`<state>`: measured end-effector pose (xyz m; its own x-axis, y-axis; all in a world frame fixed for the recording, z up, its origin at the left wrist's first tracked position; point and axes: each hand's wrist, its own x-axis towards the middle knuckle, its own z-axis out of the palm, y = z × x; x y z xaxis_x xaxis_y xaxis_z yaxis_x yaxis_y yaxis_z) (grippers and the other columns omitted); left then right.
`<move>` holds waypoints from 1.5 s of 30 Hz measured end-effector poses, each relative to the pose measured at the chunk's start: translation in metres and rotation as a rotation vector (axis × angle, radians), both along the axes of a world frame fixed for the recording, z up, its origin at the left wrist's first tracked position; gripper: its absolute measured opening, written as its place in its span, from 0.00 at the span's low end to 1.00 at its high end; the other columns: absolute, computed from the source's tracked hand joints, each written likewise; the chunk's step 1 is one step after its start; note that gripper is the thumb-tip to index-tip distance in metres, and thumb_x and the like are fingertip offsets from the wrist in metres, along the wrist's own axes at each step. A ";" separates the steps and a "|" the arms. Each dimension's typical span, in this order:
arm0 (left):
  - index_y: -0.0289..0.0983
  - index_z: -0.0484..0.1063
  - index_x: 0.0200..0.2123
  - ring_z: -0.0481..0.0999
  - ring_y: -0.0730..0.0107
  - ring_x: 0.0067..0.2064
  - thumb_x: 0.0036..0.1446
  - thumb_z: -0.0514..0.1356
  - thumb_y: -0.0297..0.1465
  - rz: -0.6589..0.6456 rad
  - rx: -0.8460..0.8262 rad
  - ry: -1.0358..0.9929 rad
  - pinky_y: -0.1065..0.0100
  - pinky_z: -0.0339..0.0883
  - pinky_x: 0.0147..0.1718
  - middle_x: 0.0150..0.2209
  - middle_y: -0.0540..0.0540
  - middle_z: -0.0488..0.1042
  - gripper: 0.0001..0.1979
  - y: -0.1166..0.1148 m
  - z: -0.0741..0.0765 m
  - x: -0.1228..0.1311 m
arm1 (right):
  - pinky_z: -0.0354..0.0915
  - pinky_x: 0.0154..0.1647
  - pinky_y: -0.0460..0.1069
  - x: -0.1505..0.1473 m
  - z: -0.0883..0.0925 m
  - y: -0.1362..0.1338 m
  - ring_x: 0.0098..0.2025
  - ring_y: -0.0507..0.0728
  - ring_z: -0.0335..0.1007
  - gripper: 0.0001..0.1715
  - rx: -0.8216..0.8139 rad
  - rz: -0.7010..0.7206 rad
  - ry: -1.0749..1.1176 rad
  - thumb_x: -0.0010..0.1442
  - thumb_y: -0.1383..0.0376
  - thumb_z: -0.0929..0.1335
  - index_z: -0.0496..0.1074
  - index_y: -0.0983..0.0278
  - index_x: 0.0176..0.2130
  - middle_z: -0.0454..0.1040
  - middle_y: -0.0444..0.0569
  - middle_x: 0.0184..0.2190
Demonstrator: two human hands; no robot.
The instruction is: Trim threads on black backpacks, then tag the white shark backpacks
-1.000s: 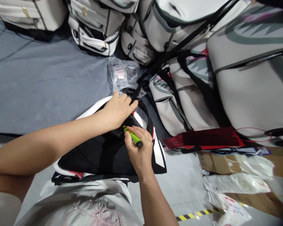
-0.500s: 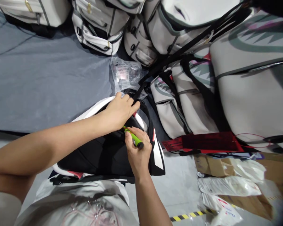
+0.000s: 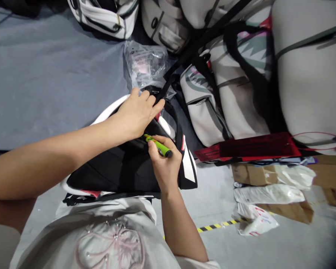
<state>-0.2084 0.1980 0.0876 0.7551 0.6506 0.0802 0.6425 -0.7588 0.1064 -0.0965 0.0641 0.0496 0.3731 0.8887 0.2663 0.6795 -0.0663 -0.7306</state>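
A black backpack [image 3: 120, 168] with white trim lies in front of me, partly on my lap. My left hand [image 3: 137, 114] is closed over its top edge, fingers curled round the black strap there. My right hand [image 3: 164, 162] is closed on a green tool with a black end [image 3: 158, 145], its tip held against the bag just below my left hand.
A crumpled clear plastic bag [image 3: 147, 67] lies just beyond the backpack. Several grey and white backpacks [image 3: 240, 93] with shark-teeth print are stacked at the back and right. A red card [image 3: 252, 147], cardboard [image 3: 268, 175] and white plastic bags [image 3: 266, 194] lie at the right. Grey mat [image 3: 44, 82] at the left.
The view has tilted down, so everything sits higher in the picture. My hands keep the same hold on the backpack and the green tool.
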 end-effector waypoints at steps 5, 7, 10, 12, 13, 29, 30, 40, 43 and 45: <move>0.40 0.53 0.68 0.64 0.43 0.61 0.59 0.60 0.36 0.005 0.024 0.001 0.49 0.54 0.57 0.55 0.37 0.70 0.36 0.000 -0.002 0.001 | 0.62 0.58 0.65 -0.003 0.000 0.003 0.45 0.62 0.76 0.06 0.068 -0.057 -0.007 0.59 0.60 0.71 0.78 0.59 0.36 0.81 0.49 0.39; 0.39 0.53 0.68 0.65 0.43 0.60 0.59 0.60 0.34 0.002 0.039 0.005 0.49 0.55 0.56 0.55 0.37 0.70 0.35 -0.001 -0.001 0.001 | 0.63 0.58 0.64 -0.003 0.000 0.004 0.45 0.62 0.76 0.07 0.060 -0.025 -0.004 0.59 0.60 0.70 0.78 0.59 0.36 0.81 0.49 0.38; 0.38 0.55 0.67 0.66 0.44 0.59 0.60 0.59 0.32 0.004 0.045 -0.005 0.50 0.56 0.56 0.54 0.36 0.71 0.33 -0.002 0.000 0.001 | 0.63 0.57 0.65 -0.003 0.000 0.004 0.45 0.63 0.76 0.06 0.071 -0.036 -0.056 0.59 0.60 0.71 0.78 0.59 0.36 0.81 0.50 0.38; 0.38 0.56 0.66 0.66 0.44 0.59 0.60 0.59 0.32 0.006 0.039 -0.013 0.50 0.57 0.55 0.54 0.37 0.71 0.32 -0.002 0.000 0.001 | 0.64 0.57 0.64 -0.004 0.001 0.004 0.46 0.63 0.76 0.06 0.081 -0.036 -0.077 0.59 0.61 0.71 0.78 0.59 0.37 0.81 0.50 0.39; 0.38 0.57 0.66 0.66 0.44 0.59 0.60 0.59 0.32 0.008 0.036 -0.018 0.50 0.57 0.55 0.54 0.37 0.71 0.32 -0.002 0.000 0.001 | 0.64 0.57 0.64 -0.004 0.002 0.004 0.46 0.62 0.76 0.06 0.076 -0.022 -0.071 0.59 0.61 0.71 0.78 0.59 0.37 0.81 0.50 0.39; 0.32 0.61 0.63 0.70 0.46 0.54 0.59 0.57 0.27 -0.023 0.152 0.050 0.51 0.60 0.51 0.53 0.33 0.73 0.28 -0.002 0.003 0.002 | 0.69 0.53 0.58 0.003 0.007 0.003 0.43 0.60 0.77 0.07 -0.008 0.027 0.047 0.59 0.61 0.71 0.79 0.60 0.37 0.81 0.47 0.37; 0.31 0.61 0.63 0.70 0.46 0.54 0.59 0.57 0.26 -0.031 0.170 0.057 0.51 0.60 0.51 0.52 0.33 0.73 0.28 -0.002 0.003 0.001 | 0.69 0.53 0.58 0.004 0.007 0.002 0.42 0.59 0.77 0.07 -0.008 0.020 0.040 0.59 0.61 0.71 0.79 0.60 0.37 0.81 0.47 0.37; 0.38 0.53 0.68 0.64 0.44 0.60 0.59 0.60 0.31 -0.014 -0.005 -0.003 0.48 0.55 0.57 0.57 0.35 0.69 0.35 0.000 0.003 -0.001 | 0.71 0.49 0.57 0.047 0.017 0.005 0.43 0.59 0.77 0.12 -0.124 0.226 0.080 0.57 0.63 0.73 0.79 0.59 0.43 0.81 0.47 0.41; 0.34 0.53 0.69 0.66 0.44 0.58 0.59 0.59 0.30 -0.030 0.071 0.059 0.49 0.57 0.54 0.56 0.33 0.70 0.35 0.001 0.003 0.000 | 0.70 0.50 0.56 0.050 0.017 0.011 0.44 0.59 0.77 0.10 -0.104 0.297 0.067 0.58 0.63 0.73 0.79 0.58 0.42 0.82 0.46 0.40; 0.34 0.53 0.68 0.67 0.43 0.57 0.58 0.60 0.31 -0.024 0.101 0.098 0.49 0.58 0.52 0.55 0.32 0.70 0.37 0.001 0.003 0.001 | 0.70 0.51 0.56 0.049 0.015 0.014 0.44 0.59 0.76 0.09 -0.072 0.336 0.053 0.58 0.63 0.73 0.80 0.58 0.42 0.82 0.46 0.40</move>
